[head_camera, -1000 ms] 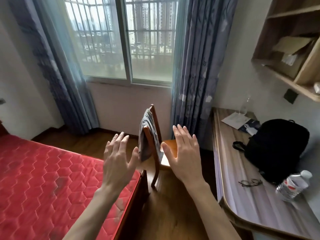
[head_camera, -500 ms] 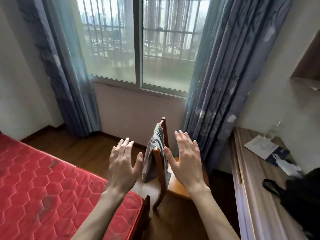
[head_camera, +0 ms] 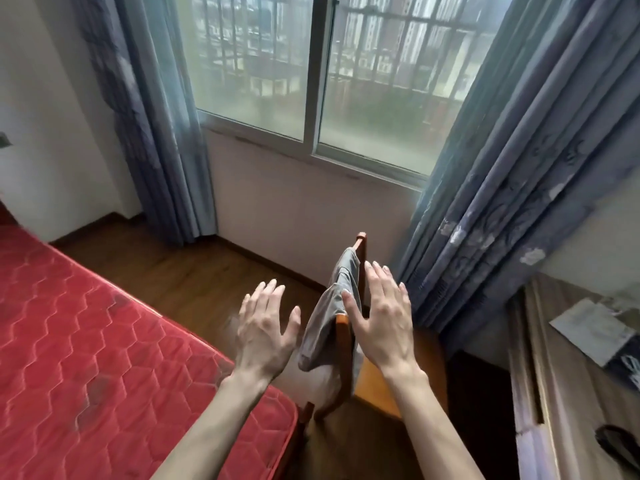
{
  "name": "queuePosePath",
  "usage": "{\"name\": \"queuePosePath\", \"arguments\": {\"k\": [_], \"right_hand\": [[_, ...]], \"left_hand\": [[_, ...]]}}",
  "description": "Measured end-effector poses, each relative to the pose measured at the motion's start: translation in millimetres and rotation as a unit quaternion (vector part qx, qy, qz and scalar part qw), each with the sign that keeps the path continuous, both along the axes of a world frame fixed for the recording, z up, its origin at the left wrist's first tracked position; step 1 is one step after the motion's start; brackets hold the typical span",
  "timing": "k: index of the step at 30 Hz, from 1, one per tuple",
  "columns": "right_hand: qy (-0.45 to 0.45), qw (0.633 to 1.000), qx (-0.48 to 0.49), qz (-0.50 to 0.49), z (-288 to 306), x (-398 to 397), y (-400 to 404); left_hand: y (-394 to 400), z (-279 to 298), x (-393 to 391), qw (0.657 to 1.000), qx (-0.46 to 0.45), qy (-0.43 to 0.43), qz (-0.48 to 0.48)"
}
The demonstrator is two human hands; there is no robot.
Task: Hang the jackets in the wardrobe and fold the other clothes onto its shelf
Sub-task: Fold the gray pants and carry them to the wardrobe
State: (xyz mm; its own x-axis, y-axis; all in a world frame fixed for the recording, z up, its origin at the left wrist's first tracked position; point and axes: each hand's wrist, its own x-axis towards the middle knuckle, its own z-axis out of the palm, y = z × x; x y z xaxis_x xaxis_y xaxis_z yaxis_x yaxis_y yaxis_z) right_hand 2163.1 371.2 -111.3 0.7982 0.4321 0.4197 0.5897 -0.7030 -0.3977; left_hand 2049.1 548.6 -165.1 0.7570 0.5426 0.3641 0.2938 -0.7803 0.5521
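- A grey garment (head_camera: 330,327) of thin, soft cloth hangs folded over the top rail of a wooden chair (head_camera: 344,358); its lower hem sags in a rounded pouch on the chair's left side.
- The chair is glossy orange-brown wood with a curved back post and a flat seat to the right of the back. It stands between the bed and the surface, near the right curtain.
- The left hand (head_camera: 265,332) is raised palm forward, fingers (head_camera: 268,292) straight and slightly spread, holding nothing, just left of the garment. Its edge is blurred.
- The right hand (head_camera: 379,318) is raised the same way, fingers (head_camera: 377,278) straight and close together. Its thumb overlaps the cloth at the rail, but whether it touches cannot be told.
- The bed (head_camera: 104,358) at near left has a red mattress quilted in hexagons, and its corner comes close to the chair's legs.
- Bare dark wooden floor (head_camera: 180,271) lies open between the bed and the wall under the window.
- Blue-grey patterned curtains (head_camera: 512,174) hang in heavy folds on both sides of a barred sliding window (head_camera: 318,74).
- The surface (head_camera: 568,393) at right, pale wood grain, is cut off by the frame. On it lie white papers (head_camera: 588,329) and a dark strap-like thing, too cropped to identify.
- The chair's lower legs are hidden behind the bed corner and the arms.
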Motion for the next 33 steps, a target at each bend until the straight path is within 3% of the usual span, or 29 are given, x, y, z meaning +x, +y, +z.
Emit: {"name": "queuePosePath", "arguments": {"k": [13,20,25,29,33], "right_hand": [[0.041,0.998,-0.036,0.041,-49,159,65],[0.089,0.989,-0.091,0.073,-90,271,98],[0.131,0.968,-0.189,0.104,-128,335,128],[0.152,0.924,-0.325,0.132,-154,369,148],[0.129,0.911,-0.369,0.129,-169,382,158]], "left_hand": [[37,-62,125,0.993,-0.047,0.087,0.059],[40,-113,200,0.967,-0.094,0.217,0.091],[40,-138,241,0.935,-0.116,0.314,0.116],[37,-152,264,0.885,-0.194,0.401,0.136],[39,-163,278,0.773,-0.353,0.509,0.132]]}}
